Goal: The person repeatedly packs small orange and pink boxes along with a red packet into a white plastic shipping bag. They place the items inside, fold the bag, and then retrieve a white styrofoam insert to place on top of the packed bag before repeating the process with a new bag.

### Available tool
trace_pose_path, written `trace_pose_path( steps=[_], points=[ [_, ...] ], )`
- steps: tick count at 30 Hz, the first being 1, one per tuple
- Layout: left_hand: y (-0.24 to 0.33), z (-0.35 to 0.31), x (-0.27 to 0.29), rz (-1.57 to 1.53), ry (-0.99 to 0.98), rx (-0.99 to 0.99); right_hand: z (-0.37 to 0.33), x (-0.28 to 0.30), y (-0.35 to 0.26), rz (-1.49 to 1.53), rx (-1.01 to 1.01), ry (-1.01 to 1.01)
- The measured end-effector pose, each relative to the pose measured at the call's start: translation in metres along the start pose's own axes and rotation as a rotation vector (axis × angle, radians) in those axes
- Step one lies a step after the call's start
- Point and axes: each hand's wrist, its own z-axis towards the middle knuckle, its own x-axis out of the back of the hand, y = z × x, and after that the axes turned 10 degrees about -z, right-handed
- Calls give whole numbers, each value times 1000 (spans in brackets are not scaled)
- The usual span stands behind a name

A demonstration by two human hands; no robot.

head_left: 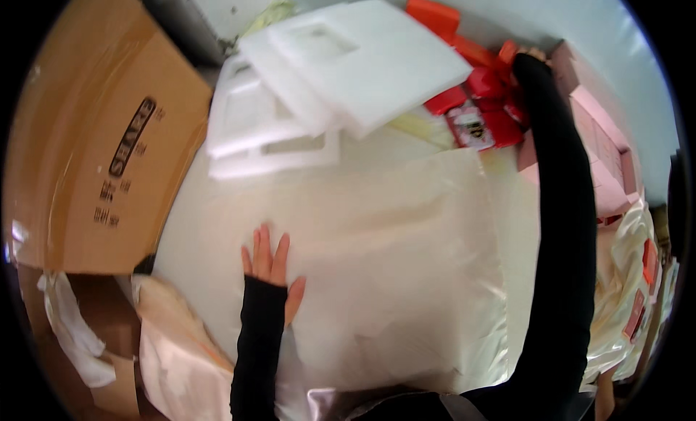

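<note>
A large sheet of glossy cream satin fabric is lying spread across the counter, covering most of it. The left hand is resting flat on the fabric near its left edge, fingers stretched out and gripping nothing. The right hand is reaching far across to a pile of red gift boxes with ribbon; I cannot tell whether it is grasping one. White foam inserts are lying stacked just beyond the fabric.
</note>
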Motion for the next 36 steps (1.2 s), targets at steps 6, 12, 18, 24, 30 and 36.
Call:
trace_pose_path(
  steps=[6, 12, 18, 24, 30, 36],
  points=[
    [30, -1, 14, -216, 240, -208, -156, 216, -11, 1072, -2, 617],
    [104, -31, 8, -1000, 24, -152, -397, 297, -16, 1838, 567, -373],
    [82, -46, 39, -1389, -472, 258, -434, 286, 15, 770, 1309, 547],
    [29, -29, 30, 36, 37, -450, -416, 282, 8, 1284, 883, 165],
    [6, -38, 8, 163, -110, -487, -417, 268, -45, 904, 1150, 302],
    [-5, -40, -6, -172, 29, -318, -423, 262, -71, 963, 1226, 161]
  ],
)
